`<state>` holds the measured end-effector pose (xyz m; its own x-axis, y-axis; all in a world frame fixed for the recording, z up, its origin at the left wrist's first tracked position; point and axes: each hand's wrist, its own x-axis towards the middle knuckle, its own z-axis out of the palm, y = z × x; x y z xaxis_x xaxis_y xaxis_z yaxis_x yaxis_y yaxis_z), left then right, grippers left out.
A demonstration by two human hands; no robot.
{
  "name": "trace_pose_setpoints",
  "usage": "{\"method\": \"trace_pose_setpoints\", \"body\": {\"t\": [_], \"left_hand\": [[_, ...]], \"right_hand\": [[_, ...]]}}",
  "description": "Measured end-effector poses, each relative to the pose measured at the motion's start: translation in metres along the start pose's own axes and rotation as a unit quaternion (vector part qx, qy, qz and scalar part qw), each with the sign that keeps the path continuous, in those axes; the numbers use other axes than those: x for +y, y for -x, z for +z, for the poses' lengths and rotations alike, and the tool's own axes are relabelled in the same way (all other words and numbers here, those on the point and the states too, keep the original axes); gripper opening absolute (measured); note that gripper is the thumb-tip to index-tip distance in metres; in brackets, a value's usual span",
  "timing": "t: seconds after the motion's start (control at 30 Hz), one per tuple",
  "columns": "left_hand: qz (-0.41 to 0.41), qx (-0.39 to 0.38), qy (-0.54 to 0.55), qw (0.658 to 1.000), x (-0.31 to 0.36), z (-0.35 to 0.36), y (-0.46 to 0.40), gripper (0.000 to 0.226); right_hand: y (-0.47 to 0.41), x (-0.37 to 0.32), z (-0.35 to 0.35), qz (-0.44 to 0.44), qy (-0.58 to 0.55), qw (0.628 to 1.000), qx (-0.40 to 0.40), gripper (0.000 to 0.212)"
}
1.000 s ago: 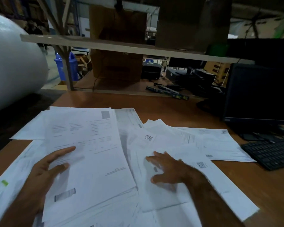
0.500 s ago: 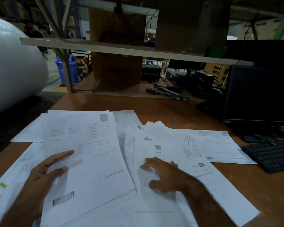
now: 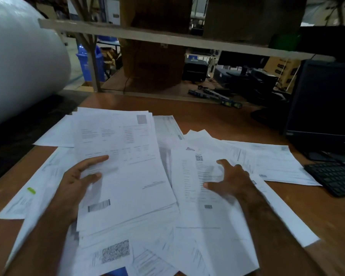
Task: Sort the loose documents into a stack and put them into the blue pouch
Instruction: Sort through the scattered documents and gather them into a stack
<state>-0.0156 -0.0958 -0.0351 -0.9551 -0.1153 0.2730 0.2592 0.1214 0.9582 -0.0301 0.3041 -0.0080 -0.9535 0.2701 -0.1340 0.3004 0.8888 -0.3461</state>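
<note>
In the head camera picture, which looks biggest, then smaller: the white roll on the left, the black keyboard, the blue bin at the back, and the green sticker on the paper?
1. White roll
2. Black keyboard, partly cut off
3. Blue bin, far away, so probably bigger than it looks
4. Green sticker

Dim warehouse light falls on a brown wooden surface (image 3: 217,118); a wooden shelf (image 3: 167,38) crosses above, cardboard boxes (image 3: 153,62) behind it.
</note>
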Motion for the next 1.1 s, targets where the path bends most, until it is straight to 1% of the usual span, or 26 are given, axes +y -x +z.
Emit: {"method": "trace_pose_setpoints", "body": {"t": [0.1, 0.17, 0.27, 0.33, 0.37, 0.43, 0.47, 0.5, 0.63, 0.67, 0.7, 0.73, 0.77, 0.8, 0.83, 0.9, 0.93, 0.97, 1.03, 1.07, 1.1], "left_hand": [[-0.001, -0.002, 0.018, 1.0, 0.002, 0.004, -0.001, 0.044], [0.0, -0.008, 0.02, 1.0, 0.002, 0.006, -0.003, 0.043], [-0.011, -0.011, 0.03, 0.999, 0.003, 0.009, -0.005, 0.044], [-0.011, -0.019, 0.029, 0.999, 0.002, 0.009, -0.005, 0.045], [-0.012, -0.023, 0.031, 0.999, 0.0, 0.009, -0.005, 0.045], [-0.012, -0.021, 0.029, 0.999, -0.005, 0.007, -0.004, 0.044], [-0.008, -0.017, 0.021, 1.0, -0.007, 0.006, -0.004, 0.043], [-0.004, -0.015, 0.016, 1.0, -0.009, 0.006, -0.004, 0.043], [-0.012, -0.012, 0.013, 1.0, -0.015, 0.004, -0.006, 0.042], [-0.01, -0.013, 0.008, 1.0, -0.014, 0.003, -0.006, 0.041], [-0.011, -0.017, 0.005, 1.0, -0.016, 0.003, -0.006, 0.041], [-0.02, -0.013, -0.002, 1.0, -0.016, 0.003, -0.007, 0.041], [-0.017, -0.008, -0.017, 1.0, -0.016, 0.002, -0.008, 0.041], [-0.013, -0.01, -0.035, 0.999, -0.014, 0.001, -0.009, 0.043], [-0.01, -0.024, -0.059, 0.998, -0.008, 0.0, -0.009, 0.045], [0.004, -0.075, -0.113, 0.991, -0.001, -0.004, -0.012, 0.051], [-0.004, -0.084, -0.102, 0.991, 0.001, -0.003, -0.012, 0.053], [0.008, -0.087, -0.103, 0.991, 0.01, -0.001, -0.011, 0.052], [0.004, -0.073, -0.091, 0.993, 0.0, -0.003, -0.013, 0.056], [-0.02, -0.067, -0.071, 0.995, 0.004, 0.001, -0.016, 0.057], [0.005, -0.064, -0.072, 0.995, 0.011, 0.003, -0.01, 0.06]], "right_hand": [[0.0, -0.003, 0.002, 0.037, 0.035, 0.999, 0.003, 0.112], [0.0, -0.004, 0.002, 0.036, 0.039, 0.999, 0.011, 0.114], [-0.001, -0.007, 0.0, 0.024, -0.003, 1.0, 0.011, 0.109], [-0.003, -0.008, -0.001, -0.002, -0.05, 0.999, 0.019, 0.097], [-0.005, -0.007, -0.002, -0.02, -0.07, 0.997, 0.031, 0.085], [-0.01, -0.005, -0.005, -0.079, -0.124, 0.986, 0.079, 0.051], [-0.012, -0.004, -0.009, -0.115, -0.157, 0.975, 0.105, 0.035], [-0.013, -0.004, -0.015, -0.145, -0.187, 0.963, 0.127, 0.027], [-0.012, -0.009, -0.053, -0.208, -0.292, 0.912, 0.199, 0.02], [-0.011, -0.01, -0.064, -0.233, -0.324, 0.892, 0.212, 0.022], [-0.009, -0.01, -0.076, -0.245, -0.389, 0.864, 0.206, 0.025], [-0.005, -0.012, -0.086, -0.245, -0.474, 0.827, 0.178, 0.029], [-0.002, -0.015, -0.091, -0.237, -0.532, 0.8, 0.145, 0.034], [-0.002, -0.019, -0.09, -0.233, -0.554, 0.791, 0.114, 0.041], [-0.003, -0.025, -0.085, -0.235, -0.525, 0.812, 0.096, 0.047], [-0.004, -0.038, -0.062, -0.253, -0.41, 0.873, 0.069, 0.06], [-0.004, -0.045, -0.046, -0.266, -0.367, 0.89, 0.045, 0.068], [-0.005, -0.052, -0.029, -0.276, -0.333, 0.901, 0.025, 0.074], [-0.005, -0.067, 0.001, -0.286, -0.294, 0.912, 0.004, 0.083], [-0.004, -0.073, 0.014, -0.282, -0.288, 0.915, 0.0, 0.087], [-0.003, -0.078, 0.025, -0.277, -0.286, 0.917, 0.001, 0.088]]}}
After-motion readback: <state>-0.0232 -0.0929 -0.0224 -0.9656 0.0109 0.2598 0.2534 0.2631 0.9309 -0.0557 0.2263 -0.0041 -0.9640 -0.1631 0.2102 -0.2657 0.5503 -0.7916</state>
